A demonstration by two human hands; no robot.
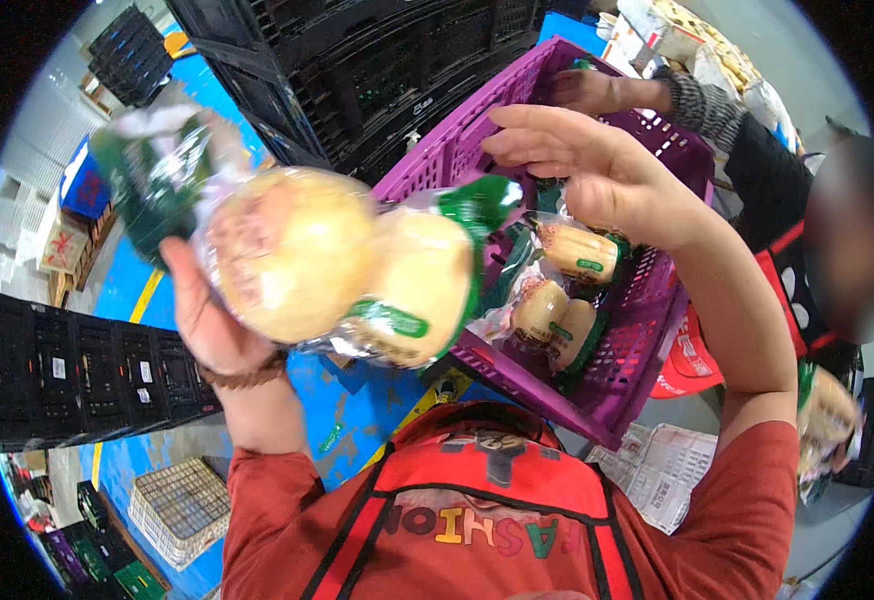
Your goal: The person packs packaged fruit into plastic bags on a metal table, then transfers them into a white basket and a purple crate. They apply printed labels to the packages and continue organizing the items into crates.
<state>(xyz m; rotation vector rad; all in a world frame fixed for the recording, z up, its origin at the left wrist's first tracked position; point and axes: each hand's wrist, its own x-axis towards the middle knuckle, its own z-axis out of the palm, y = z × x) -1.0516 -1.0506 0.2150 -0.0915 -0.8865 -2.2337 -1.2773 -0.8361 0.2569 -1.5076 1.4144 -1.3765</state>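
Observation:
My left hand (219, 322) holds up a clear-and-green plastic bag of pale yellow root vegetables (294, 255), blurred by motion. The bag bears a green printed label. My right hand (587, 157) hangs over a purple perforated plastic crate (444, 161), fingers extended and nothing in them. Inside that crate lie more bagged root vegetables (576, 251), one pack (549, 311) near its closer end. The held bag hides part of the crate's left side.
A co-worker's hand (587, 91) reaches into the crate's far end. Black crates (407, 67) are stacked ahead, and more black crates (92, 367) stand at left. White baskets (178, 510) sit on the floor at lower left and lower right. Another bagged pack (827, 412) shows at right.

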